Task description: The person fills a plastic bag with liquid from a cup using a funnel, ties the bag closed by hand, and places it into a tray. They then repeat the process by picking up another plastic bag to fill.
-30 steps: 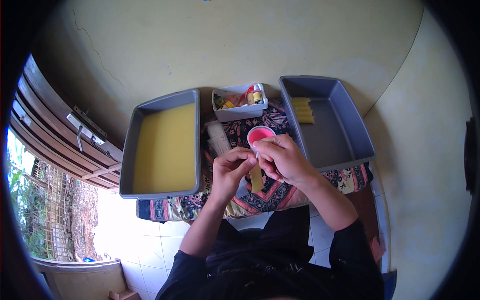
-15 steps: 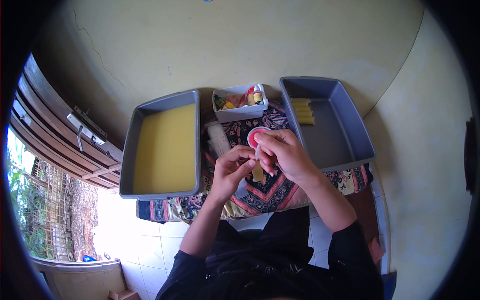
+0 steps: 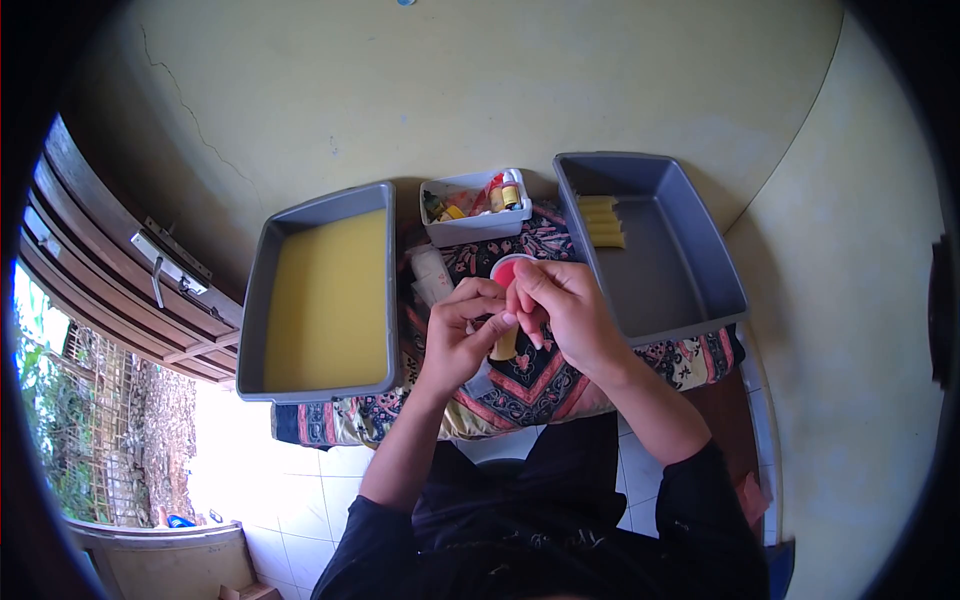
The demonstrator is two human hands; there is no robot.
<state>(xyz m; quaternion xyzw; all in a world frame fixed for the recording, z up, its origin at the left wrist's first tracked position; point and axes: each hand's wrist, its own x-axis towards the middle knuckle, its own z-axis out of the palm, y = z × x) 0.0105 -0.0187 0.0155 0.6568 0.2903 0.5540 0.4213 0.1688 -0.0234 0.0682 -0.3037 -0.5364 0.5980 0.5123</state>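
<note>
My left hand (image 3: pixel 462 335) and my right hand (image 3: pixel 568 312) meet over the patterned cloth, both with fingers pinched together. Below them hangs a narrow plastic bag of yellow liquid (image 3: pixel 505 346); its upper end runs up into the fingers, which hide most of it. My left thumb and forefinger close on that end, and my right fingertips pinch right beside them. Just behind my right hand is a small round white container with red inside (image 3: pixel 506 268), partly covered by the fingers. A bundle of clear plastic bags (image 3: pixel 431 275) lies behind my left hand.
A grey tub of yellow liquid (image 3: pixel 388 300) stands at left. Another grey tub (image 3: pixel 690 327) at right holds several filled yellow bags (image 3: pixel 603 222). Between them sits a white box (image 3: pixel 478 232) with small bottles. The patterned cloth (image 3: pixel 540 393) covers the table against a wall.
My hands have drawn closer together at the bag's upper end, and the right fingers have curled in. The bag has shifted slightly left in view.
</note>
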